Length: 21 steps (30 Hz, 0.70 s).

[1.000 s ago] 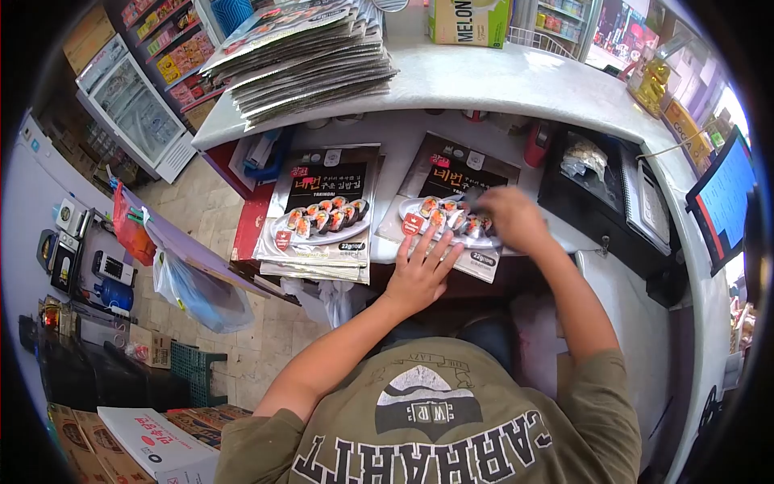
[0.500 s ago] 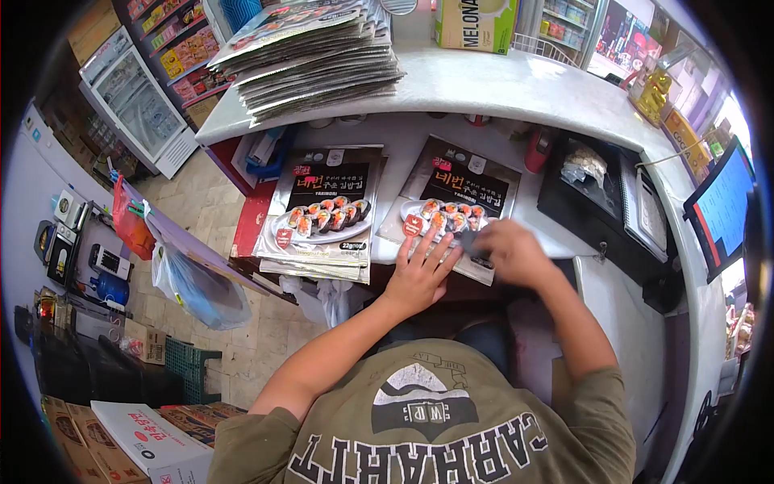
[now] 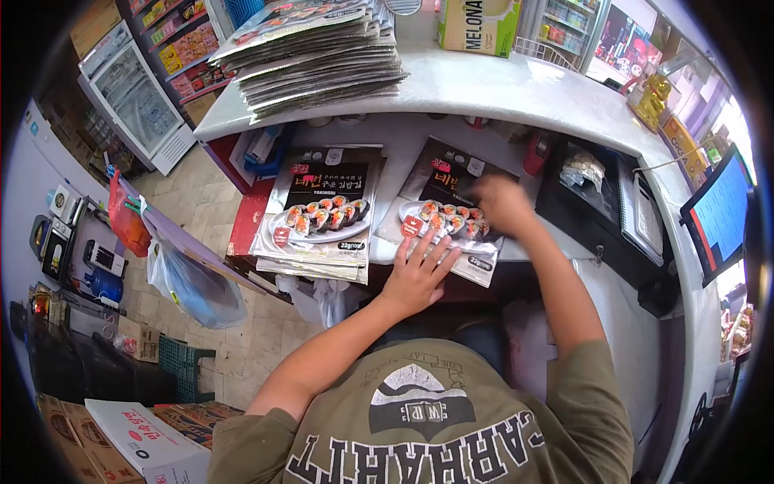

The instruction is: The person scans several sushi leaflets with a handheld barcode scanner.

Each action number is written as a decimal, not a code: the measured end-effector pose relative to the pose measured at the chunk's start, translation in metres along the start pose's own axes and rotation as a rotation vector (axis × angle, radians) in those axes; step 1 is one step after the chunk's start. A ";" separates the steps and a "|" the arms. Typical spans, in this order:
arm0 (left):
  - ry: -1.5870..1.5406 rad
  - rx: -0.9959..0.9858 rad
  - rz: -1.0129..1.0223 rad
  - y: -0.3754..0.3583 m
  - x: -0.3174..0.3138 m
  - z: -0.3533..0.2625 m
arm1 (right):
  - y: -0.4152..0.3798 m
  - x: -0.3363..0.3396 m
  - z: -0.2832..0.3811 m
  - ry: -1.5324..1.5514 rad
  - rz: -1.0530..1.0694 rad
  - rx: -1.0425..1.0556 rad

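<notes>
A black-and-silver seaweed packet (image 3: 419,181) with a sushi-roll picture lies slightly turned on the lower shelf of the counter. My left hand (image 3: 418,281) rests flat on its lower edge, fingers spread. Over the packet's upper right part is my right hand (image 3: 506,208), blurred, with its fingers curled in. Something small and dark shows at those fingertips; its kind is too smeared to make out. To the left lies a stack of the same seaweed packets (image 3: 326,181), apart from both hands.
On the raised countertop (image 3: 451,85) stand a tall pile of flat packets (image 3: 322,68) and a Melona box (image 3: 477,28). A black cash drawer (image 3: 597,202) sits right of the packet, near a monitor (image 3: 720,210). Plastic bags (image 3: 189,278) hang at left.
My right hand has moved up the packet, from its lower right corner to its upper right side, uncovering the weight label. My left hand stays in place.
</notes>
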<state>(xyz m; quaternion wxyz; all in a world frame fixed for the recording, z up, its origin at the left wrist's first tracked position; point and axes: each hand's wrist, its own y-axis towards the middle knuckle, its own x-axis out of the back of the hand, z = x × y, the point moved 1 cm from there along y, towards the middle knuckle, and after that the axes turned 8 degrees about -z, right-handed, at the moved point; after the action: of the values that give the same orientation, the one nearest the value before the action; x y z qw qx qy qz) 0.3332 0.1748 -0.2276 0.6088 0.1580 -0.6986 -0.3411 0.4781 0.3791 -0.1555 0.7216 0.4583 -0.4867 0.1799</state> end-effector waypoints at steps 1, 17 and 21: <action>-0.004 0.003 -0.001 0.000 0.000 0.000 | 0.010 -0.004 -0.022 -0.091 0.085 -0.242; 0.032 -0.013 -0.014 0.001 -0.002 0.002 | -0.024 0.026 0.049 0.282 0.079 0.055; 0.022 -0.008 -0.030 -0.003 -0.005 -0.001 | 0.009 0.007 0.001 -0.113 0.180 -0.132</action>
<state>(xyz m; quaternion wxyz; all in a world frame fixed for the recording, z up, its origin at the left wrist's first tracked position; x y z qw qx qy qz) 0.3343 0.1753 -0.2331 0.6119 0.1700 -0.6879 -0.3513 0.4747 0.3817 -0.1452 0.7026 0.3737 -0.5766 0.1851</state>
